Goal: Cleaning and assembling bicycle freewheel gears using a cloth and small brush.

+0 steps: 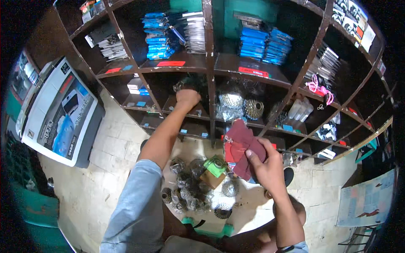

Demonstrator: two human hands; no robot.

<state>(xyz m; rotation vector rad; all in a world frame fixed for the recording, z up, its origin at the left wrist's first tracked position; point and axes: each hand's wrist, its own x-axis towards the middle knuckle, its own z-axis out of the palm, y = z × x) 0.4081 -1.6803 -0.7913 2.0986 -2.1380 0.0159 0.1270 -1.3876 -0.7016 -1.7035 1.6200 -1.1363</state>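
Note:
My left hand (188, 99) reaches into a middle compartment of the dark shelf (209, 76). Its fingers look closed, and a dark, shiny piece (180, 85) shows just beyond them, too dim to name. Gripped in my right hand (268, 164) is a maroon and red cloth (244, 147), thumb on top, held in front of the lower shelves. Below, on the floor, lies a pile of plastic-wrapped bicycle cassettes (185, 181). Beside them are a brown cardboard piece (211, 179) with a green label (215, 167) and a bare cassette (222, 211).
Blue packets (160, 38) fill upper compartments. More cassettes (254, 109) sit in the compartment right of my left hand. A large white and grey box (63, 111) stands at left. A green stool edge (211, 230) is beneath me; a pink cord (319, 87) hangs at right.

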